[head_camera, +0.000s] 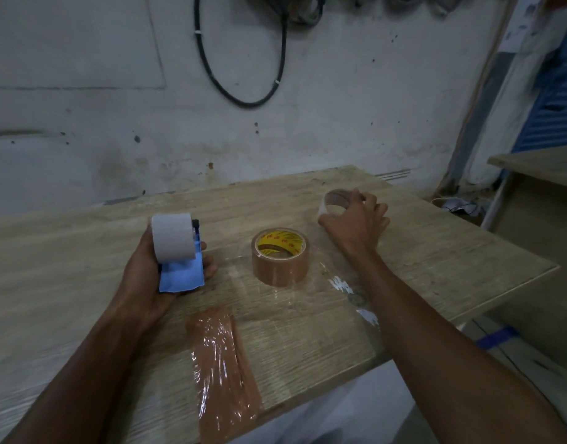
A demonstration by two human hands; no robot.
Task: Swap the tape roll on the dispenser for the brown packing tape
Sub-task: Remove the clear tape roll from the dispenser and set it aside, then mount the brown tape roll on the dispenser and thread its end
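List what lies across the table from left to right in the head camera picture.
The tape dispenser with a white roll, in the left hand → brown packing tape roll → nearly empty tape roll gripped by the right hand.

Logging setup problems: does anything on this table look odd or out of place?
Yes. A wrinkled brown tape strip lies flat on the table at its front edge, and torn whitish scraps lie right of the brown tape roll.
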